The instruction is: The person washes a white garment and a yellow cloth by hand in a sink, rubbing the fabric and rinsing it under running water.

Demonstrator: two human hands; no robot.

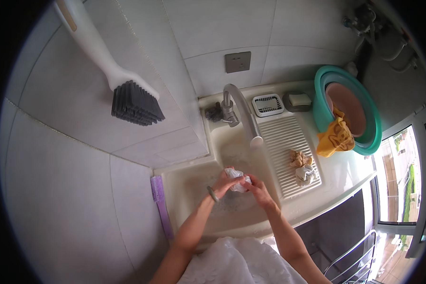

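Over the basin of a laundry sink, my left hand and my right hand both grip a crumpled white cloth. A bangle sits on my left wrist. The curved metal faucet reaches over the basin, beyond my hands. On the ribbed washboard to the right lie a crumpled tan cloth and a crumpled white-grey cloth, touching each other. Some water with suds shows below my hands.
A purple brush stands along the sink's left edge. A white brush with dark bristles is at upper left. Behind the washboard are a soap dish and soap. Stacked basins at right hold a yellow cloth.
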